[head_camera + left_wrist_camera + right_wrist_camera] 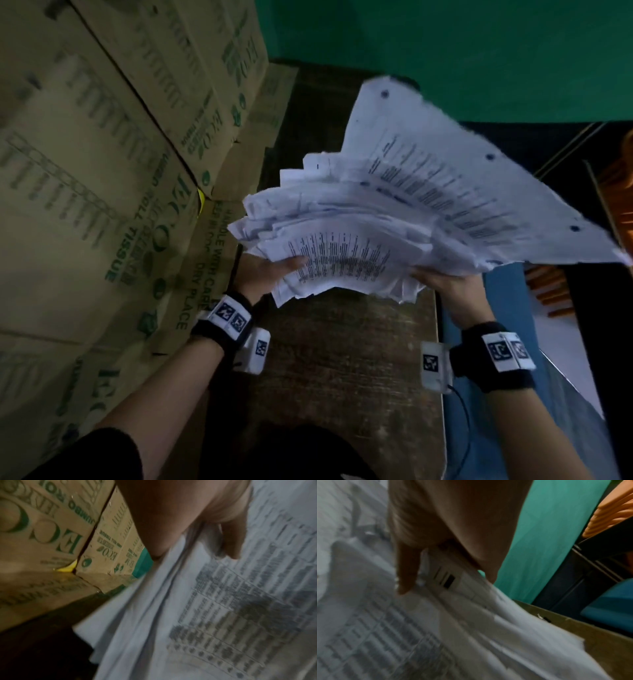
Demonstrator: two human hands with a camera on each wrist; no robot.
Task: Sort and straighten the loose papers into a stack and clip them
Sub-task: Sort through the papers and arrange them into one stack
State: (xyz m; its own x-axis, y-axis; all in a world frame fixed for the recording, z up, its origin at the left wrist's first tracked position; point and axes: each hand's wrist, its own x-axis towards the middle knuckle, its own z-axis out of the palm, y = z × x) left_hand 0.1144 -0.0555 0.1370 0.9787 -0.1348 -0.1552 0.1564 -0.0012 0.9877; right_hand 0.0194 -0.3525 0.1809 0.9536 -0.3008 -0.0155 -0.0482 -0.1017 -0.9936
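Observation:
A thick, uneven bundle of white printed papers (404,212) is held up in the air above a dark wooden table (339,370). Its sheets are fanned and skewed, with ragged edges sticking out at the left and far right. My left hand (270,270) grips the bundle's near left edge, thumb on top of the printed sheet (231,601). My right hand (445,284) grips the near right edge, thumb pressed on the top sheet (406,582) and fingers underneath. No clip is visible in any view.
Stacked cardboard cartons (102,171) with green print fill the left side, right against the table. A green wall (445,41) stands behind. A blue surface (513,308) and orange objects (551,294) lie to the right of the table's edge.

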